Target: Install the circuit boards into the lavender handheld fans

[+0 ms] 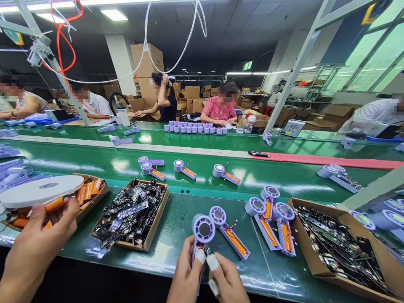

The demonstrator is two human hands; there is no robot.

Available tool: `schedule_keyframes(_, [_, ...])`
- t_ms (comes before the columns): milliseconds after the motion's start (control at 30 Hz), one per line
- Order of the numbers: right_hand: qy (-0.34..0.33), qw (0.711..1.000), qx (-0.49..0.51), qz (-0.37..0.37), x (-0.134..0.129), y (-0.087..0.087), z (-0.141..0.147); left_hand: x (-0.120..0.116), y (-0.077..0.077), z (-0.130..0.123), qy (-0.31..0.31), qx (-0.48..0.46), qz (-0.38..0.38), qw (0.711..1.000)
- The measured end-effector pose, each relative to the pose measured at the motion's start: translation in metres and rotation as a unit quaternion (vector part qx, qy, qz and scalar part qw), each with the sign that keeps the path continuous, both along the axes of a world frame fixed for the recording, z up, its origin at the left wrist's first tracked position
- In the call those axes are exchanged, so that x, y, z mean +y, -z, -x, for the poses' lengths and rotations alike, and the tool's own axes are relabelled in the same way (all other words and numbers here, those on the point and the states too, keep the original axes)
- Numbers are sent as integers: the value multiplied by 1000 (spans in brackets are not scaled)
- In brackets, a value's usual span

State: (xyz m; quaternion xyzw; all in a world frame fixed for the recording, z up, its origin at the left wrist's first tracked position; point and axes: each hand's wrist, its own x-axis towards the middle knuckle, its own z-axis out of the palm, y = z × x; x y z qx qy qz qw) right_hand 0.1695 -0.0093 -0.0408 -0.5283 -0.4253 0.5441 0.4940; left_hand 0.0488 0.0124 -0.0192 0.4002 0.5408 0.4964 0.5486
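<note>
From the head view, my left hand (186, 273) and right hand (227, 281) pinch a lilac fan housing (203, 229) between cot-covered fingertips (212, 262), held above the green assembly bench (170, 240); a co-worker's hand (41, 248) grips an orange battery (57, 204).

Ceiling strip lights (113, 15) and right-side windows (372, 54) give bright, even light; glare streaks the green worktop (126, 166); shadows stay faint; wide-angle distortion bends the frame edges.
</note>
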Motion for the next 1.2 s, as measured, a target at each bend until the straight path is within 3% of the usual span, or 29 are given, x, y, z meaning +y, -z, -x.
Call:
schedule_keyframes(233, [48, 984, -152, -73, -14, 11, 1, 3, 4, 3, -16, 46, -25, 998])
schedule_keyframes(533, [81, 987, -104, -95, -14, 25, 7, 2, 4, 4, -3, 33, -11, 999])
schedule_keyframes(867, [77, 966, -194, -150, -8, 31, 23, -6, 12, -11, -69, -3, 20, 997])
schedule_keyframes(1000, [8, 925, -340, -170, -11, 25, 20, -4, 17, -12, -75, -42, 23, 996])
schedule_keyframes(1133, [-54, 830, -541, -129, -13, 14, 12, 2, 29, -7, -73, -131, 85, 985])
schedule_keyframes(1200, [-60, 797, -588, -126, -13, 11, 10, 4, 32, -6, -67, -180, 98, 976])
